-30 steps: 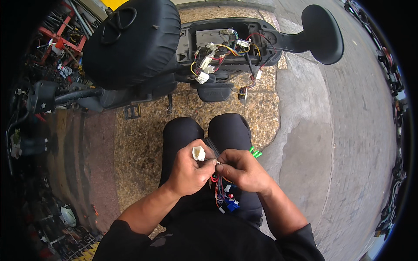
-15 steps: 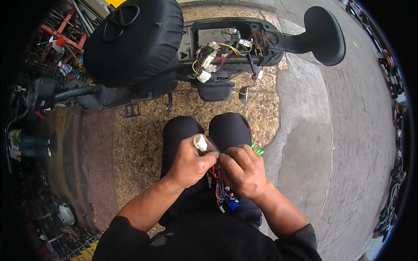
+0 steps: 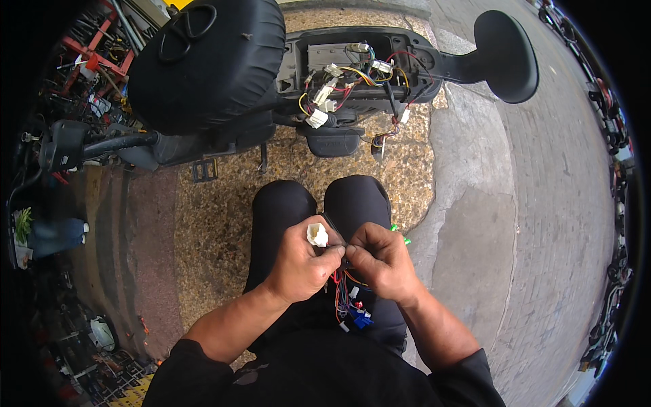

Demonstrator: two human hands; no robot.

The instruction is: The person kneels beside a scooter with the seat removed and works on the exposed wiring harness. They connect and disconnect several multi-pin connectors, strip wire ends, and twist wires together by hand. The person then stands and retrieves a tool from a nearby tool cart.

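Over my lap, both hands meet between my knees, fingertips almost touching. My left hand (image 3: 304,264) is closed, a white plug connector (image 3: 317,235) poking up between its fingers and thumb. My right hand (image 3: 383,261) pinches at the same spot with thumb and bent forefinger. A thin dark piece lies between the fingertips, mostly covered by them. Below hangs a bundle of coloured wires (image 3: 344,292), ending in small white plugs and a blue connector (image 3: 363,319). Green-tipped ends (image 3: 407,240) show past my right hand.
Ahead stands an electric scooter with its black seat (image 3: 210,64) raised and a frame compartment (image 3: 332,55) open. Loose wires with white connectors (image 3: 317,119) spill from it. A black backrest pad (image 3: 505,54) juts right. Tools and parts crowd the left; a person's leg (image 3: 60,236) shows there.
My right hand has turned, so its thumb now shows against the forefinger. The white connector has shifted slightly down and right with my left hand. At the far left, the other person's leg shows more.
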